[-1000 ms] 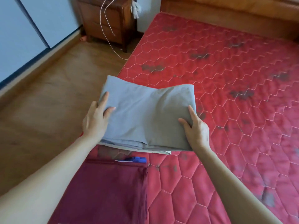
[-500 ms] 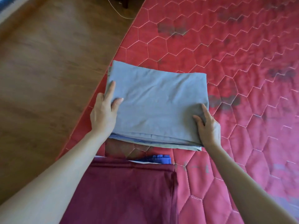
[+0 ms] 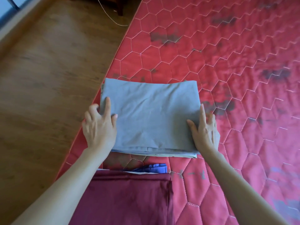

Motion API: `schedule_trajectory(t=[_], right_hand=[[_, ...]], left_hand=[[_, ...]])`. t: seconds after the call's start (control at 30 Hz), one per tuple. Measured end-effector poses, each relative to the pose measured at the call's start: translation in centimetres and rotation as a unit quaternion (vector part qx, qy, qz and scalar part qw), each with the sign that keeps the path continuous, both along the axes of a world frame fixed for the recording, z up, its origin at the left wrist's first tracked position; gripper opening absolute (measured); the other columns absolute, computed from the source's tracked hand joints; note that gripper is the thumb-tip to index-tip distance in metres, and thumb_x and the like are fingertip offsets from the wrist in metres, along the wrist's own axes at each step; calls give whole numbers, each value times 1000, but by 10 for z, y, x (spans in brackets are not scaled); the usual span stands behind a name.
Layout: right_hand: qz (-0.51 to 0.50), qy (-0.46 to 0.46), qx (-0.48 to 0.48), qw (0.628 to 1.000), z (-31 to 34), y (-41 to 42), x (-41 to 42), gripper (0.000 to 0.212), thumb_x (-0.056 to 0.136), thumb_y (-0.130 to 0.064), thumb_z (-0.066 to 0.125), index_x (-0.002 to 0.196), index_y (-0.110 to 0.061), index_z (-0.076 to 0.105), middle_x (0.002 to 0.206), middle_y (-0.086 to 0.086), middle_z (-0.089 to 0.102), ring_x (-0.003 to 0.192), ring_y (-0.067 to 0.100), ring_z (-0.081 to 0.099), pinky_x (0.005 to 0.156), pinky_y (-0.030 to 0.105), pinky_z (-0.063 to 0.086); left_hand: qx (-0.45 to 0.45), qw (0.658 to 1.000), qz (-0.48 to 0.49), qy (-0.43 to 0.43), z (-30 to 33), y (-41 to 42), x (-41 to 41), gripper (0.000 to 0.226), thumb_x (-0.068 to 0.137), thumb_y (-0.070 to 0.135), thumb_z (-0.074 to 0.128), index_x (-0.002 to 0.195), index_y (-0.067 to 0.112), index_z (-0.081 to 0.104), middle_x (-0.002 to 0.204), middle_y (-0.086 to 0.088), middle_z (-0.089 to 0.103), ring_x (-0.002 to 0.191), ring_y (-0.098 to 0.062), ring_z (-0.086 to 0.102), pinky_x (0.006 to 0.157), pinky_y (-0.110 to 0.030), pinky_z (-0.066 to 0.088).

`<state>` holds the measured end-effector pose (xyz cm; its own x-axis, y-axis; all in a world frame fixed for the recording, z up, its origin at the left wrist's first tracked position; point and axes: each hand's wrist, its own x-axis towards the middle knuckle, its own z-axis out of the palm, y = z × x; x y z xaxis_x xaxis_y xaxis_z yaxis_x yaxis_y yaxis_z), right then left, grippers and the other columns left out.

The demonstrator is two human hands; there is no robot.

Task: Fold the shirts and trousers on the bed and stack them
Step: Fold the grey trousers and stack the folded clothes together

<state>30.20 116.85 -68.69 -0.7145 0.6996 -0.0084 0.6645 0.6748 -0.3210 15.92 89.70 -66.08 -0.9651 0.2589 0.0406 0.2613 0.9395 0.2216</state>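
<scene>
A folded grey garment lies flat near the left edge of the red quilted mattress. My left hand grips its left side, with forefinger and thumb on top and the other fingers curled at the edge. My right hand grips its right side, thumb on top and fingers along the edge. Closer to me lies a folded maroon garment, and a blue garment pokes out from under its far edge.
Brown wooden floor runs along the bed's left side. A white cable trails over the floor by a dark furniture leg at the top. The mattress stretches away to the right with dark stains.
The view has tilted down and closer. Both hands have kept hold of the grey garment, which now sits lower at the mattress edge. My left hand's outer fingers have curled off its side.
</scene>
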Motion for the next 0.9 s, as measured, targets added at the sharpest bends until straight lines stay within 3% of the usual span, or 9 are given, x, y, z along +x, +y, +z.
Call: schedule_trajectory(t=[0.07, 0.13, 0.2, 0.27, 0.37, 0.5, 0.67, 0.77, 0.9], right_hand=[[31, 58, 104, 992, 14, -16, -20, 65, 94, -44, 53, 150, -20, 30, 147, 22, 36, 134, 41, 34, 103, 51, 35], [100, 81, 140, 982, 18, -40, -52, 59, 96, -46, 41, 149, -22, 34, 153, 21, 29, 142, 39, 25, 111, 56, 22], [159, 28, 85, 983, 12, -68, -82, 55, 98, -44, 33, 151, -29, 28, 159, 12, 19, 148, 31, 12, 114, 56, 9], [173, -44, 17, 984, -8, -88, -96, 52, 102, -42, 28, 152, -34, 17, 162, 3, 7, 149, 23, -1, 115, 55, -3], [166, -73, 24, 983, -38, -82, -83, 55, 101, -47, 25, 153, -36, 10, 162, -3, 2, 149, 17, -3, 118, 49, -5], [102, -93, 51, 989, -47, -37, -47, 63, 97, -58, 19, 154, -35, 7, 162, -5, 0, 149, 19, -2, 118, 51, -1], [29, -134, -23, 990, -37, -20, -24, 65, 95, -63, 15, 152, -39, -6, 161, -6, -12, 148, 17, -11, 117, 54, -3], [46, -145, -5, 988, -26, -18, -32, 66, 97, -61, 19, 153, -34, -4, 161, 2, -14, 148, 22, -15, 116, 58, -5], [92, -113, 7, 989, -15, 2, -72, 66, 96, -62, 23, 152, -38, 0, 161, -1, -14, 147, 22, -16, 112, 62, -8]], left_hand=[[-28, 993, -76, 90, 4, 15, -2, 55, 96, 33, 52, 145, 12, 40, 149, -23, 31, 135, -44, 31, 106, -63, 24], [-33, 976, -172, 130, 3, 41, -4, 50, 98, 35, 40, 143, 15, 44, 154, -17, 29, 144, -39, 21, 113, -63, 6], [-58, 970, -223, 80, -5, 68, 1, 50, 96, 32, 34, 142, 17, 47, 156, -15, 29, 147, -34, 18, 113, -63, 1], [-117, 968, -221, 17, -25, 77, 8, 55, 97, 34, 26, 148, 19, 37, 161, -9, 16, 149, -29, 7, 114, -62, -4], [-127, 971, -200, 19, -51, 58, 7, 61, 95, 46, 27, 151, 25, 30, 162, -2, 15, 149, -28, 9, 116, -59, -1], [-106, 983, -138, 62, -57, 33, 6, 63, 95, 49, 28, 153, 24, 25, 162, -6, 15, 149, -29, 9, 118, -55, 4], [-92, 996, -1, -6, -45, 22, 12, 65, 101, 50, 17, 155, 18, 5, 162, -9, -7, 149, -31, -6, 118, -56, 2], [-126, 992, -31, 2, -35, 28, -3, 68, 99, 49, 21, 155, 14, 4, 161, -15, -6, 148, -35, -7, 117, -57, -2], [-106, 989, -92, 38, -32, 37, -42, 64, 99, 45, 31, 154, 16, 18, 162, -13, 6, 149, -33, 1, 115, -58, -3]])
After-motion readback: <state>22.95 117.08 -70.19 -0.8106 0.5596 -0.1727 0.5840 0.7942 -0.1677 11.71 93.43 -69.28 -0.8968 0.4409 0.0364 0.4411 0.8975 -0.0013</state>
